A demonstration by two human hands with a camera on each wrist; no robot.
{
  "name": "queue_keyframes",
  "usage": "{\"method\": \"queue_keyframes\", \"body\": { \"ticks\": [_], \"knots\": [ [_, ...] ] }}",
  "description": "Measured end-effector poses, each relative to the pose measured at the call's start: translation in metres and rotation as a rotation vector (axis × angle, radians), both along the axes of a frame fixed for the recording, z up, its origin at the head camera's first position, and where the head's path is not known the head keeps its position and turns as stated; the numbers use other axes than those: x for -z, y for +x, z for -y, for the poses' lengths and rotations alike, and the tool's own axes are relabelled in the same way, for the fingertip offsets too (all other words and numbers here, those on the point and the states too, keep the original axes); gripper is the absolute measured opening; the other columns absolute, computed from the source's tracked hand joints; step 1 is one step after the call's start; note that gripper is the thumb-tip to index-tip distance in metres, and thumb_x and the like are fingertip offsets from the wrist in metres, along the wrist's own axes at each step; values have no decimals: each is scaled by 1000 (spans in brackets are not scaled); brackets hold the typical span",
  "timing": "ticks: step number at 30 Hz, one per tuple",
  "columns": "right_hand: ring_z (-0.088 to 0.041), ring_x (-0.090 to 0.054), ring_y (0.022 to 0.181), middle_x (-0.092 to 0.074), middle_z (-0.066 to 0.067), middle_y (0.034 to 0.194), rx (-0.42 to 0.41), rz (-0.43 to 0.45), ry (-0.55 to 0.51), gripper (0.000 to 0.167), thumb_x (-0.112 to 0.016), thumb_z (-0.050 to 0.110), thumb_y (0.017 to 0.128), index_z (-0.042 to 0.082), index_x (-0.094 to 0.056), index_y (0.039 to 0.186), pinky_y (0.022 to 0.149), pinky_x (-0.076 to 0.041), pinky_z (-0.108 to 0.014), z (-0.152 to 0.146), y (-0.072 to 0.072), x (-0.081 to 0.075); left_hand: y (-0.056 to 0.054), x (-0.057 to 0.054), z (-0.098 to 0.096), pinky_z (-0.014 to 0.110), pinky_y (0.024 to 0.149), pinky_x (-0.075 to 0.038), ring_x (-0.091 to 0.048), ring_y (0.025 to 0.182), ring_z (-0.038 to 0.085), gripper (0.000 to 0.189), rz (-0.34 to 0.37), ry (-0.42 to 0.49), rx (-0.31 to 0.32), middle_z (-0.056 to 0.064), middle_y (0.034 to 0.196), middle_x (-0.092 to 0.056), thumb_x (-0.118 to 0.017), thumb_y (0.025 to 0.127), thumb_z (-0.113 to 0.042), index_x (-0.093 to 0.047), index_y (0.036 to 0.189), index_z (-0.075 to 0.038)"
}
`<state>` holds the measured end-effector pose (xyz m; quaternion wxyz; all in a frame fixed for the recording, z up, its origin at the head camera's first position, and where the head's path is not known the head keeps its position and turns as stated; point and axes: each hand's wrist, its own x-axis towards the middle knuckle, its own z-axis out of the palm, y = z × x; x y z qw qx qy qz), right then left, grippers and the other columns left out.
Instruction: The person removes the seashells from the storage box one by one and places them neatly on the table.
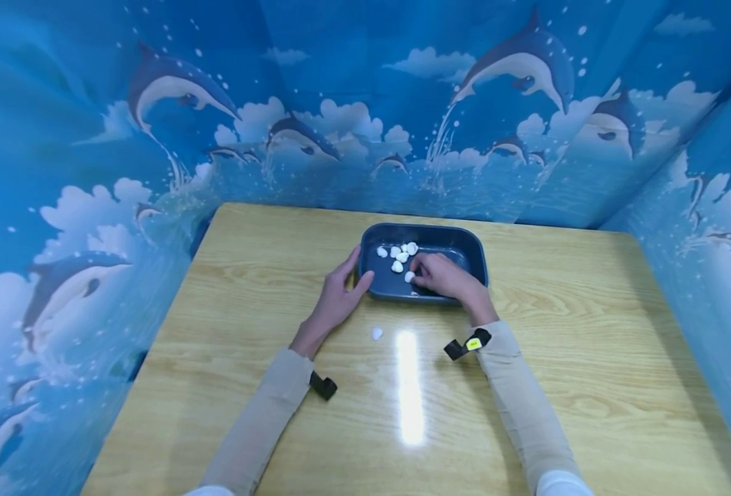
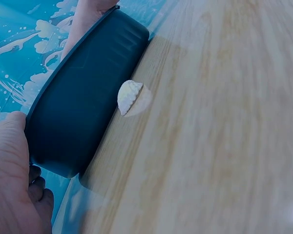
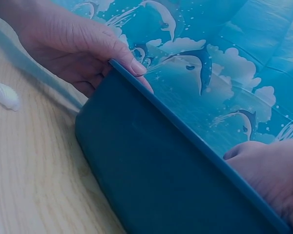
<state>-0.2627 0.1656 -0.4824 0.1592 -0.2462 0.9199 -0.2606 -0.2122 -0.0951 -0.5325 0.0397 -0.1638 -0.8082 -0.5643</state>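
Observation:
A dark blue rectangular basin (image 1: 464,241) sits on the table with several white seashells (image 1: 397,253) on its floor. At its left end, my left hand (image 1: 335,296) grips the wall, thumb at the rim and fingers along the outside. My right hand (image 1: 444,275) reaches over the near rim into the basin, pinching a white seashell (image 1: 409,276) between its fingertips. In the right wrist view the basin wall hides those fingertips. One more ribbed white seashell (image 2: 129,96) lies on the tabletop in front of the basin.
Under everything is a light wood-grain table (image 1: 266,275). Behind it and at the sides hangs a blue curtain (image 1: 353,83) printed with dolphins and clouds. A bright light reflection shows on the tabletop between the forearms. Each wrist carries a black strap-on camera (image 1: 323,386).

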Motion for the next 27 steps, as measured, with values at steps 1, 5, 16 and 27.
{"method": "queue_keyframes", "body": {
  "ticks": [1, 5, 16, 27],
  "knots": [
    [-14, -49, 61, -54, -1, 69, 3, 1, 1, 19, -70, 16, 101, 0, -69, 113, 58, -42, -29, 0, 0, 0, 0, 0, 0, 37, 128, -26, -28, 156, 18, 73, 0, 2, 1, 17, 169, -30, -58, 107, -44, -30, 163, -8],
    [-15, -49, 61, -54, -2, 69, 7, 5, -11, 18, -70, 15, 101, 0, -69, 112, 58, -41, -30, 0, 0, -2, 1, 1, 0, 35, 128, -26, -27, 156, 16, 74, 2, -2, -1, 17, 169, -30, -58, 107, -46, -30, 163, -8],
    [-16, -45, 59, -50, -1, 67, 8, 10, -30, 20, -67, 16, 104, 1, -69, 116, 58, -39, -31, 0, 7, -17, 2, -2, -2, 38, 128, -26, -27, 156, 18, 71, 12, -11, -9, 16, 169, -29, -58, 108, -41, -29, 163, -9],
    [-16, -45, 61, -50, -1, 70, -16, -54, -93, 19, -66, 18, 105, 5, -68, 118, 57, -39, -31, -3, 29, -43, 0, 1, 0, 38, 128, -27, -28, 156, 18, 73, -9, -8, -4, 16, 169, -30, -58, 107, -44, -29, 163, -7]
  ]
}}
